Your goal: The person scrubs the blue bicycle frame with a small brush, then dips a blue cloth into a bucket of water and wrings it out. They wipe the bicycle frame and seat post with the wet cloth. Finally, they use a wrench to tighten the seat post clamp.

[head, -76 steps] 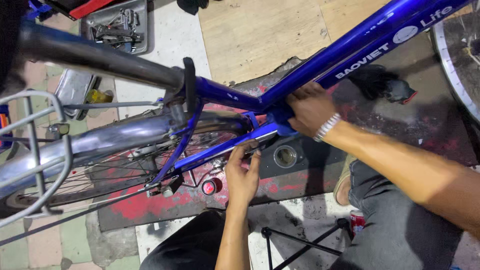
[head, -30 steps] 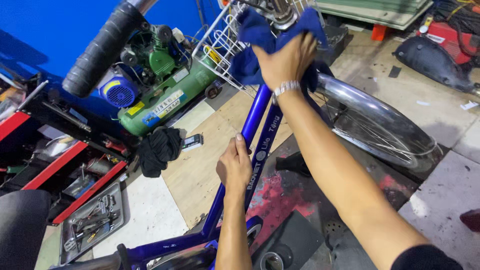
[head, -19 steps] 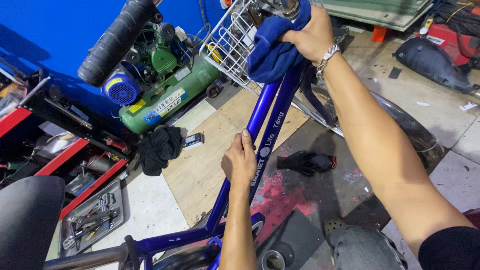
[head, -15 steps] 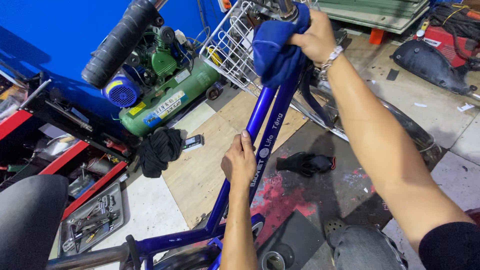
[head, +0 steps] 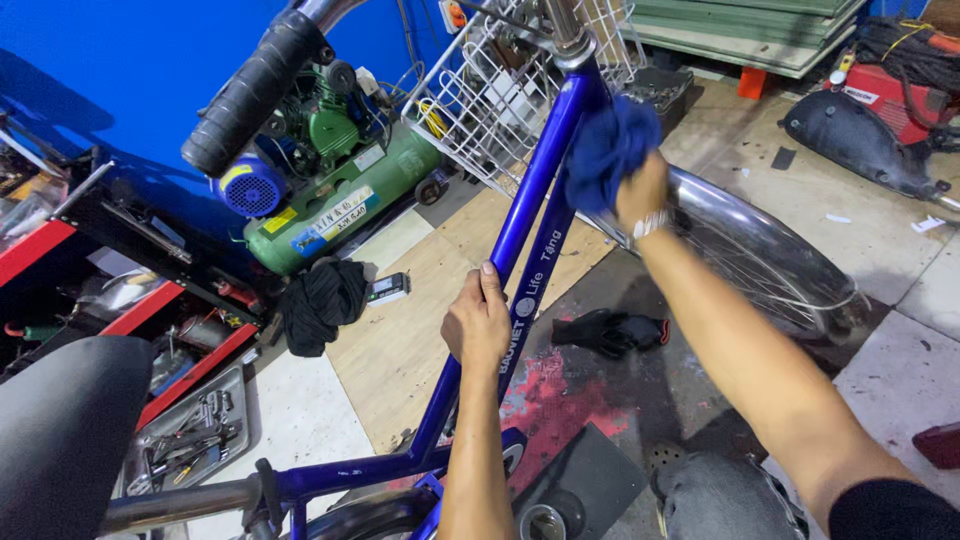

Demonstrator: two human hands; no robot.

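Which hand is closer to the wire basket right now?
Right. The right hand, clutching a blue cloth, is just below the wire basket; the left hand grips the frame lower down.

Blue wall (head: 90,60), tiled floor (head: 880,260) w/ plywood (head: 420,330)

The blue cloth (head: 610,150) hides the right hand's fingers; the saddle (head: 60,430) is cut off
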